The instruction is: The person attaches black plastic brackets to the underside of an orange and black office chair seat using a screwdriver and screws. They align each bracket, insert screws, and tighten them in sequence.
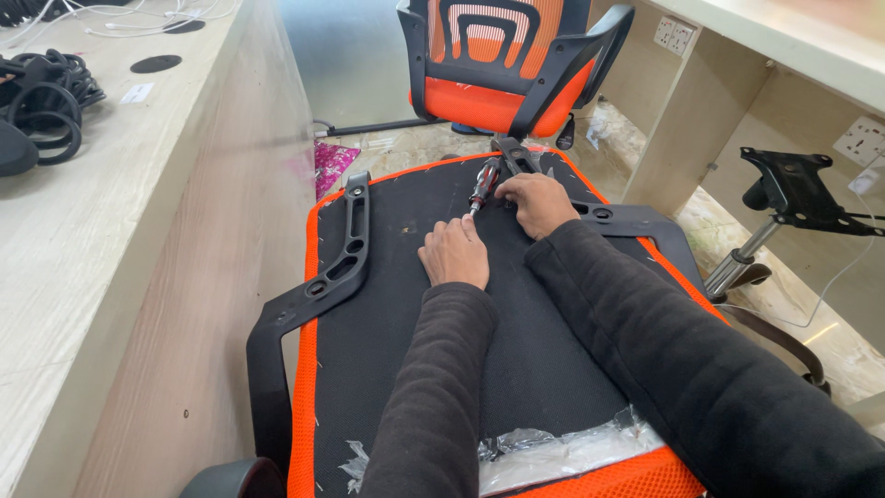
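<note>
The screwdriver point(483, 183), with its red and black handle, stands tilted on the black underside of the upturned seat point(415, 323), its tip down just at the fingertips of my left hand point(455, 254). My left hand rests knuckles up on the seat with the fingers curled near the tip; I cannot tell whether they pinch the shaft or only steady it. My right hand point(535, 201) lies just beside the handle, fingers bent down onto the seat next to a metal bracket point(516, 155) that sits beyond my knuckles; whether it grips anything I cannot tell. To the left of my left hand a black armrest point(318, 286) runs along the orange edge of the seat, and another armrest point(636, 226) lies past my right wrist. Close to my elbows, crumpled clear plastic point(553, 452) lies across the seat. Beyond both hands stands an orange and black chair point(512, 65); far off to the right is a chair base point(793, 198).
</note>
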